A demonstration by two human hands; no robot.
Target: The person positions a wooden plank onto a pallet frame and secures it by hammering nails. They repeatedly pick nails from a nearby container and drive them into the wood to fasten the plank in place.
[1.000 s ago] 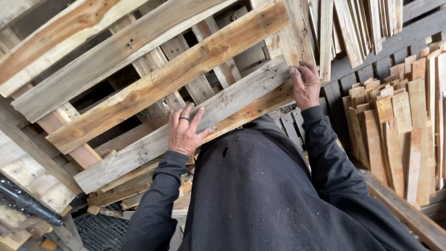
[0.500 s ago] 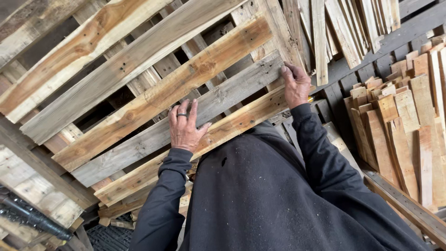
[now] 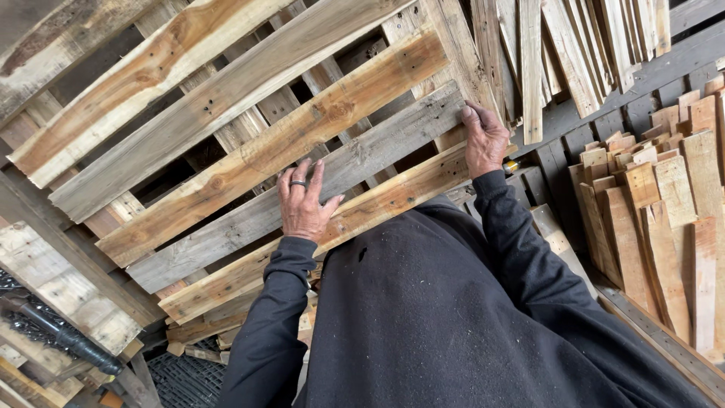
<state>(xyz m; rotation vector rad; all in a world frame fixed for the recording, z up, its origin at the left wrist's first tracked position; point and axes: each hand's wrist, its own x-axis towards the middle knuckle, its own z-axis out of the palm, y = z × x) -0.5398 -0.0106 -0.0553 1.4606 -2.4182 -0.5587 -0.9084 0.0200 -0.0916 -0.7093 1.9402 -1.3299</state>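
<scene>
A big wooden pallet of pale and grey slats [image 3: 249,159] fills the space in front of you, leaning close to your chest, with dark gaps between its boards. To your right stands a row of short upright brown planks [image 3: 649,219], near the pallet's end, so there is little room on that side. Your right hand [image 3: 485,140] curls around the end of the grey slat. Your left hand [image 3: 303,202], wearing a dark ring [image 3: 297,183], lies flat and open on the same slat.

left hand [image 3: 303,205]: flat on the wooden pallet [image 3: 226,162]
right hand [image 3: 484,140]: gripping the pallet's end
loose boards [image 3: 649,219]: right of pallet
</scene>
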